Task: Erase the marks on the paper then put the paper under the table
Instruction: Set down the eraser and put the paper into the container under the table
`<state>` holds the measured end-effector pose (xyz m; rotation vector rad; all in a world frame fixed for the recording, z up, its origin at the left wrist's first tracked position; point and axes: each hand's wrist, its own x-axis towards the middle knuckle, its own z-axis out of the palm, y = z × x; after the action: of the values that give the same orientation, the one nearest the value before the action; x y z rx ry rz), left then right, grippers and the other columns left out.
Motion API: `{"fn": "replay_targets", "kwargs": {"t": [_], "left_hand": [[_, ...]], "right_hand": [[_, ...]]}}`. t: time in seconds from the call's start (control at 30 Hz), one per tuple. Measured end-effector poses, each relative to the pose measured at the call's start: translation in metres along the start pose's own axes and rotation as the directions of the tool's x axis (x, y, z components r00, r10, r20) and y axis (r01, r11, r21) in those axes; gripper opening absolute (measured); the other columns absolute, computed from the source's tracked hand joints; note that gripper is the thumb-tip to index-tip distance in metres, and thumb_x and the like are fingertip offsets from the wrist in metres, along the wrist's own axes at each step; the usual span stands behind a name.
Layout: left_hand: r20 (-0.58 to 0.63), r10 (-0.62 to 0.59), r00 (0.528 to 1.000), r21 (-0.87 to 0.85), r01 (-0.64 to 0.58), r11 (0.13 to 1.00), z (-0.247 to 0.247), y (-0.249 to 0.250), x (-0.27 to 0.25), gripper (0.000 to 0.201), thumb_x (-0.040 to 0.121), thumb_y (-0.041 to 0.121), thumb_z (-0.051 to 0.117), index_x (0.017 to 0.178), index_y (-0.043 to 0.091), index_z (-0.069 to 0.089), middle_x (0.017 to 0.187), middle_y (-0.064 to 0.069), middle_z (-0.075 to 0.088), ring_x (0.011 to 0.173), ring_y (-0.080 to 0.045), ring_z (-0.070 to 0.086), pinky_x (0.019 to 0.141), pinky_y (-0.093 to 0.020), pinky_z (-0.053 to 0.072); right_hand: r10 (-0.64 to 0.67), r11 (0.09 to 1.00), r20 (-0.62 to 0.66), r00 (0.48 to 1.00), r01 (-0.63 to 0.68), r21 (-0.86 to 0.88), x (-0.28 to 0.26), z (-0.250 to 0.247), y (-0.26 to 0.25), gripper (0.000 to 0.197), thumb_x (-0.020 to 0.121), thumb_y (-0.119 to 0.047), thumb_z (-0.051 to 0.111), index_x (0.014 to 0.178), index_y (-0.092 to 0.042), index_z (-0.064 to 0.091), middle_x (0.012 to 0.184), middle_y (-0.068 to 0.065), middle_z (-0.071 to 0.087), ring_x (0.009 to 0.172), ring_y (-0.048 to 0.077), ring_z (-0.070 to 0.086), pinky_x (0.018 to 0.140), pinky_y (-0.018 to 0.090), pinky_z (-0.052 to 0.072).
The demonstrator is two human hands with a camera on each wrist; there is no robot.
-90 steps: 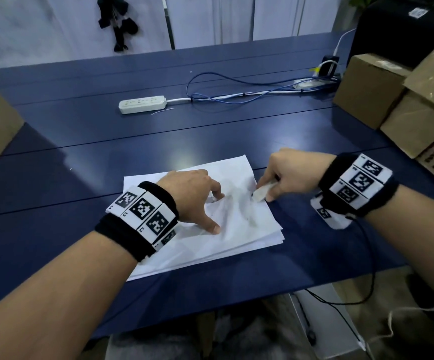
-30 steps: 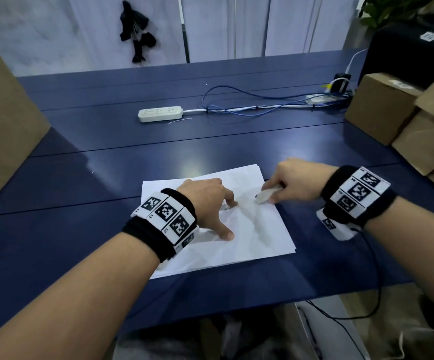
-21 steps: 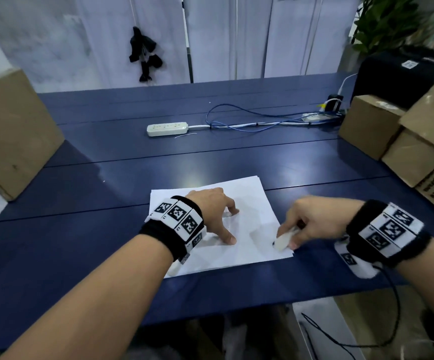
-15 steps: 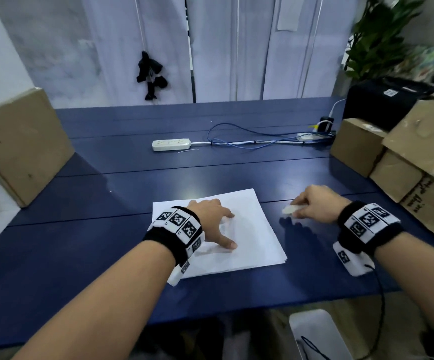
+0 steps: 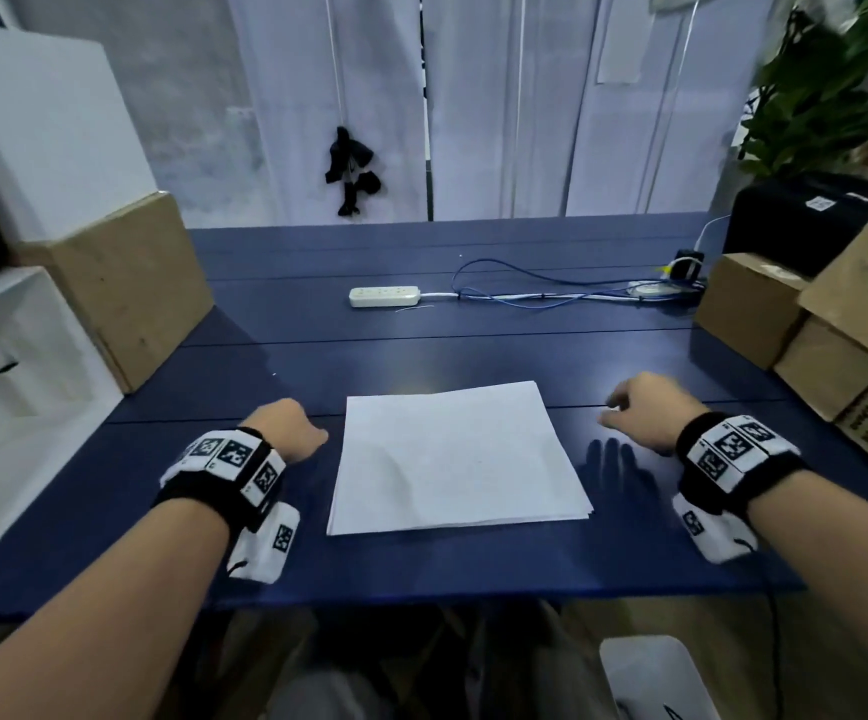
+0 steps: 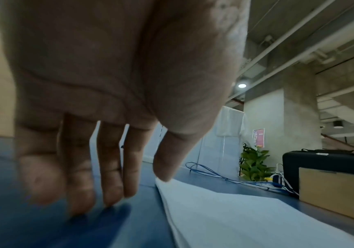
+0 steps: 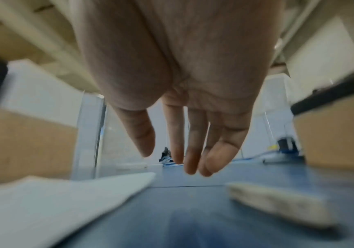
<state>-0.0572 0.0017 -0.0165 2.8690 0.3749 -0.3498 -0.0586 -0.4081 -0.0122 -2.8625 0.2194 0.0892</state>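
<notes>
A stack of white paper (image 5: 458,459) lies flat on the blue table (image 5: 421,356), and its top sheet looks almost blank. My left hand (image 5: 312,439) is just left of the paper (image 6: 235,218), off it. In the left wrist view its straight fingers (image 6: 110,184) point down at the table and hold nothing. My right hand (image 5: 614,413) hovers to the right of the paper (image 7: 55,209), fingers (image 7: 192,151) relaxed and empty. The white eraser (image 7: 277,206) lies loose on the table below that hand. The head view does not show it.
A white power strip (image 5: 384,296) and blue cables (image 5: 551,293) lie at the back of the table. Cardboard boxes (image 5: 754,309) and a black case (image 5: 806,220) crowd the right side. Another cardboard box (image 5: 130,283) and a white shelf (image 5: 16,356) stand on the left.
My left hand came off the paper and moved left onto the table. My right hand moved right off the paper and let go of the eraser.
</notes>
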Motion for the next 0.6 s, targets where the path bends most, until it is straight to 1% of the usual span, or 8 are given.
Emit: {"fn": "replay_targets", "kwargs": {"t": [0.07, 0.13, 0.2, 0.27, 0.33, 0.4, 0.5, 0.6], "left_hand": [[0.079, -0.021, 0.997, -0.024, 0.023, 0.999, 0.005, 0.009, 0.000, 0.037, 0.089, 0.040, 0.061, 0.098, 0.006, 0.069, 0.103, -0.012, 0.071, 0.093, -0.029, 0.067, 0.081, -0.029, 0.052], [0.126, -0.023, 0.992, -0.117, 0.038, 0.992, 0.008, 0.022, 0.005, 0.037, 0.086, 0.041, 0.068, 0.090, 0.004, 0.067, 0.095, -0.014, 0.073, 0.086, -0.030, 0.071, 0.084, -0.035, 0.058], [0.140, -0.001, 0.990, -0.159, 0.023, 0.987, 0.007, 0.036, 0.008, 0.039, 0.080, 0.040, 0.076, 0.091, 0.004, 0.067, 0.096, -0.015, 0.073, 0.091, -0.031, 0.071, 0.084, -0.039, 0.058], [0.121, 0.003, 0.993, -0.104, 0.010, 0.995, 0.007, 0.047, 0.005, 0.036, 0.074, 0.039, 0.081, 0.078, 0.010, 0.062, 0.082, -0.008, 0.068, 0.082, -0.027, 0.067, 0.075, -0.031, 0.055], [0.075, 0.001, 0.997, -0.049, 0.003, 0.999, 0.009, 0.055, 0.003, 0.038, 0.070, 0.036, 0.085, 0.069, 0.016, 0.053, 0.077, -0.003, 0.061, 0.077, -0.025, 0.061, 0.068, -0.029, 0.048], [0.035, 0.012, 0.999, 0.001, -0.012, 1.000, 0.011, 0.059, 0.001, 0.039, 0.071, 0.033, 0.085, 0.067, 0.017, 0.050, 0.078, -0.003, 0.059, 0.075, -0.026, 0.059, 0.067, -0.029, 0.047], [0.007, -0.003, 1.000, 0.031, 0.003, 1.000, 0.014, 0.058, 0.002, 0.039, 0.072, 0.033, 0.084, 0.065, 0.016, 0.049, 0.072, -0.002, 0.058, 0.070, -0.025, 0.057, 0.065, -0.028, 0.045], [-0.004, -0.007, 1.000, 0.027, 0.007, 1.000, 0.013, 0.056, 0.004, 0.041, 0.069, 0.034, 0.085, 0.065, 0.017, 0.049, 0.073, -0.003, 0.058, 0.070, -0.026, 0.057, 0.064, -0.029, 0.045]], "right_hand": [[0.004, 0.993, 0.015, 1.000, -0.006, 0.118, 0.005, 0.007, -0.023, 0.028, 0.088, -0.035, 0.068, 0.066, -0.018, 0.067, 0.069, 0.002, 0.066, 0.071, 0.025, 0.060, 0.069, 0.026, 0.044], [0.017, 0.994, 0.060, 0.998, -0.023, 0.109, 0.010, 0.015, -0.046, 0.028, 0.088, -0.031, 0.065, 0.070, -0.010, 0.066, 0.069, 0.006, 0.061, 0.075, 0.031, 0.058, 0.065, 0.027, 0.042], [0.044, 0.998, 0.106, 0.993, -0.049, 0.040, 0.013, 0.024, -0.065, 0.025, 0.092, -0.027, 0.058, 0.095, -0.003, 0.067, 0.097, 0.014, 0.067, 0.098, 0.035, 0.062, 0.072, 0.028, 0.046], [0.079, 0.997, 0.130, 0.988, -0.076, -0.024, 0.012, 0.030, -0.083, 0.037, 0.095, -0.026, 0.051, 0.121, -0.003, 0.061, 0.127, 0.016, 0.063, 0.119, 0.035, 0.059, 0.091, 0.032, 0.048], [0.082, 0.997, 0.132, 0.988, -0.080, -0.025, 0.011, 0.031, -0.097, 0.043, 0.098, -0.027, 0.047, 0.132, -0.003, 0.056, 0.138, 0.015, 0.057, 0.126, 0.034, 0.055, 0.101, 0.035, 0.047], [0.098, 0.994, 0.182, 0.978, -0.105, 0.031, 0.016, 0.031, -0.103, 0.047, 0.097, -0.030, 0.051, 0.135, -0.002, 0.055, 0.141, 0.015, 0.056, 0.127, 0.033, 0.054, 0.103, 0.035, 0.046], [0.135, 0.977, 0.253, 0.958, -0.170, 0.125, 0.021, 0.025, -0.102, 0.056, 0.092, -0.033, 0.062, 0.138, -0.004, 0.051, 0.139, 0.016, 0.055, 0.122, 0.033, 0.055, 0.099, 0.034, 0.046], [0.119, 0.969, 0.291, 0.949, -0.175, 0.176, 0.025, 0.020, -0.100, 0.039, 0.091, -0.028, 0.063, 0.122, -0.005, 0.058, 0.113, 0.015, 0.058, 0.094, 0.030, 0.054, 0.073, 0.026, 0.044]]}}
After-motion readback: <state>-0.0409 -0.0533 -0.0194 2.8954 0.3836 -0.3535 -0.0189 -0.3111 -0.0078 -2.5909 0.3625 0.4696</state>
